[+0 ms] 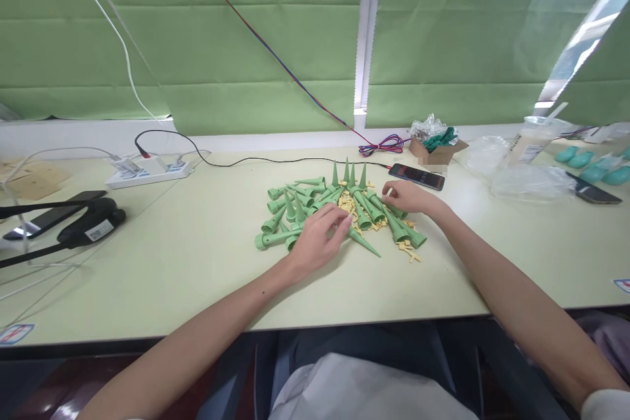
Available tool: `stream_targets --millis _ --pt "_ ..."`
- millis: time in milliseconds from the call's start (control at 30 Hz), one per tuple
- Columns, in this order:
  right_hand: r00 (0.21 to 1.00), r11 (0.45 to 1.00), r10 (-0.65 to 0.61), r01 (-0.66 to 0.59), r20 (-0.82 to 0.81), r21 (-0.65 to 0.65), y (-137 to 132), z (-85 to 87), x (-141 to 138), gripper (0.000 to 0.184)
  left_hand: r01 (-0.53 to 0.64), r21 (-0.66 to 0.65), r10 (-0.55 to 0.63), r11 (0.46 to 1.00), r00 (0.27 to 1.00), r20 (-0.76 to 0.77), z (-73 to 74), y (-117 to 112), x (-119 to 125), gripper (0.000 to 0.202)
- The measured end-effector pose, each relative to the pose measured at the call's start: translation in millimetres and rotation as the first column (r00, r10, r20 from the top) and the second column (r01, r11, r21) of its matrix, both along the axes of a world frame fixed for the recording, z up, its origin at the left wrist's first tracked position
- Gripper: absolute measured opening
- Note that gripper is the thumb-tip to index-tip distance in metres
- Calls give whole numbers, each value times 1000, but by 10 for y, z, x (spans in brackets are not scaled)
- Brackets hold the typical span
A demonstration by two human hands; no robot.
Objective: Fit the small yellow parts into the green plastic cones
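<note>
Green spikes (398, 226) heaped mid-desk (197, 275), between near and far edges, several upright, rest lying; small yellow pieces (347, 203) scattered among them. Left hand (322, 233) over heap's near side, fingers bent beside long spike (364, 243); cannot tell if grasping. Right hand (404, 196) at heap's right, fingers curled, grip unclear. Phone (417, 176) beyond, toward far edge, near cardboard box (433, 154).

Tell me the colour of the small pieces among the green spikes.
The small pieces are pale yellow; see the head view.
</note>
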State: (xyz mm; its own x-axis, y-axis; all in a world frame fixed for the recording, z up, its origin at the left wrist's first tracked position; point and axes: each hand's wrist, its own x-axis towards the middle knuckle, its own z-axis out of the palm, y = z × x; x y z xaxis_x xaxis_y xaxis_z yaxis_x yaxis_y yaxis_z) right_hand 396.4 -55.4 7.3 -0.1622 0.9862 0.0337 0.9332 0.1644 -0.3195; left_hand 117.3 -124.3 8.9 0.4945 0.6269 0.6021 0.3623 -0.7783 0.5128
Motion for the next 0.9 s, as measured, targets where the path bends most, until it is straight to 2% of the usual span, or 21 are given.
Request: stream_targets --millis 300,433,567,667,900 --pt "1000 999 -27 26 5 39 -32 -16 -59 11 5 -11 -5 1000 1000 7 11 -3 2 20" --pt "999 985 -38 39 -8 168 -52 -2 -129 15 -1 -7 1 1000 1000 8 4 5 -3 19" --pt "997 952 60 -45 -39 303 -92 26 -228 17 -7 5 7 1000 1000 6 -2 8 -2 19" --pt "995 954 91 -76 -38 290 -142 60 -304 20 -10 15 9 1000 1000 10 -3 8 2 18" --pt "998 990 29 -21 -57 137 -246 123 -435 32 -7 15 7 1000 1000 -7 2 13 2 20"
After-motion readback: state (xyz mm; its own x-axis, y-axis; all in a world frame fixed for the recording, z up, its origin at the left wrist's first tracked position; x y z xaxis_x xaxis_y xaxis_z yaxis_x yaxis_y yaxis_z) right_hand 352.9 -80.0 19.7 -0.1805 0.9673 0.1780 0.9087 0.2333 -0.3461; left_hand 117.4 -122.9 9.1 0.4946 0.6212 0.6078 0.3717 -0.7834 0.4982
